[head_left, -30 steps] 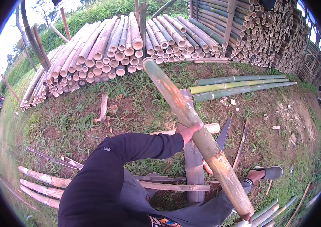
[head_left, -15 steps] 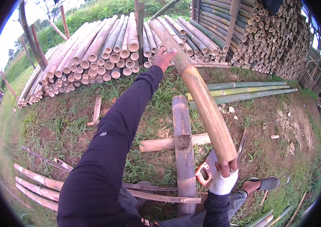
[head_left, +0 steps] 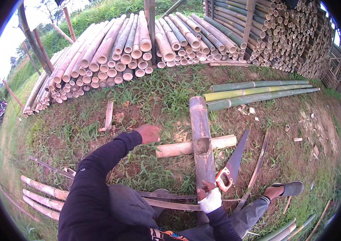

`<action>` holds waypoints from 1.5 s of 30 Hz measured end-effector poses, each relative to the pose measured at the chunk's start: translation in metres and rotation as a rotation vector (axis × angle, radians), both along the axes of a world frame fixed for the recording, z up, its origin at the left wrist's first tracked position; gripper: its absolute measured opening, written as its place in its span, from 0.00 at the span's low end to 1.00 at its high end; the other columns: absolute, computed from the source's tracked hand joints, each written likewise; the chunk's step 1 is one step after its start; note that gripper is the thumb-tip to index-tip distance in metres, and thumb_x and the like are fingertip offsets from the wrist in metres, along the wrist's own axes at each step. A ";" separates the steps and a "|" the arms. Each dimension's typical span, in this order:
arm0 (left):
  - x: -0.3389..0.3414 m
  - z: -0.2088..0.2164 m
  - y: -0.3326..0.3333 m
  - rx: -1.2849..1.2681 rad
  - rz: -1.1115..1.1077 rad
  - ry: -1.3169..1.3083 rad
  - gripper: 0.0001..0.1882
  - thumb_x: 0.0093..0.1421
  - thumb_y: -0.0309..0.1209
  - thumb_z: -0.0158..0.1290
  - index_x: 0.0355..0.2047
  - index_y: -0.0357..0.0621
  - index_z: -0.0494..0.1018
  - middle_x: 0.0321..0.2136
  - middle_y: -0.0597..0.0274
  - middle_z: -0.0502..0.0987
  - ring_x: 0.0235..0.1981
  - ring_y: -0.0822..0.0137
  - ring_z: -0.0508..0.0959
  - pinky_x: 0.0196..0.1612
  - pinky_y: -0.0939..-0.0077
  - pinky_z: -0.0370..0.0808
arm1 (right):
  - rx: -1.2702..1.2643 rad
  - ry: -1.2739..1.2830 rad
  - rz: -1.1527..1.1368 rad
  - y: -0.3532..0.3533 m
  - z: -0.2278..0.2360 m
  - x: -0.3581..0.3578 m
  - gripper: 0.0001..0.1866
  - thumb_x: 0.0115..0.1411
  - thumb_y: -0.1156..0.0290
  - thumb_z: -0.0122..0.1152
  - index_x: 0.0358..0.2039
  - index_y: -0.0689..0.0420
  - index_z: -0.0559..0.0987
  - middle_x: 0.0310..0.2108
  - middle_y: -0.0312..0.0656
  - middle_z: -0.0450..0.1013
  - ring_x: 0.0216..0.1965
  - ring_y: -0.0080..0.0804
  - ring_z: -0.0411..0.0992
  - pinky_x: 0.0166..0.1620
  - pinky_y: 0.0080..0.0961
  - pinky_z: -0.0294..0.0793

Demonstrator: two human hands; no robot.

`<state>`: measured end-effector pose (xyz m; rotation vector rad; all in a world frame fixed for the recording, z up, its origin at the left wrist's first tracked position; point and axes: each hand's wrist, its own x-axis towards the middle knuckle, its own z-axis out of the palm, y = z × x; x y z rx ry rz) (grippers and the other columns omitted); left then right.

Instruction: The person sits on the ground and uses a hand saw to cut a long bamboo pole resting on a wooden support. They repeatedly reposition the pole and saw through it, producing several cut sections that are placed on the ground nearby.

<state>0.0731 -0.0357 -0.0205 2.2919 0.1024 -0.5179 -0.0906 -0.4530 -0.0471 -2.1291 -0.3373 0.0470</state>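
Observation:
My left hand [head_left: 148,133] is held over the grass with nothing in it, its fingers loosely extended, left of a short bamboo crosspiece [head_left: 175,149]. A thick, weathered bamboo pole [head_left: 201,120] lies across that crosspiece, with a notch cut into its upper side. My right hand [head_left: 208,195], with a white glove or wrap around its lower part, is at the near part of this pole. Its bare fingers look spread over the pole; contact is hard to make out. Close beside them lies a handsaw [head_left: 233,162] with an orange-and-white handle.
A large stack of bamboo poles [head_left: 110,52] spans the far side, with a taller stack [head_left: 283,40] at the far right. Several green and yellow poles [head_left: 259,93] lie nearer. A long bamboo strip [head_left: 255,170] lies right of the saw; several short poles [head_left: 44,188] lie at left.
The thick pale bamboo pole that both hands held has left them. My left hand has drawn back toward me. My right hand has moved left to the notched pole, uncovering the saw.

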 end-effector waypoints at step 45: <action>0.219 -0.073 -0.303 -0.769 0.404 0.047 0.31 0.69 0.39 0.58 0.67 0.40 0.65 0.52 0.52 0.75 0.51 0.56 0.77 0.48 0.57 0.81 | 0.230 0.507 -0.648 -0.134 -0.097 -0.011 0.20 0.66 0.68 0.68 0.54 0.64 0.79 0.41 0.42 0.80 0.41 0.29 0.77 0.47 0.29 0.78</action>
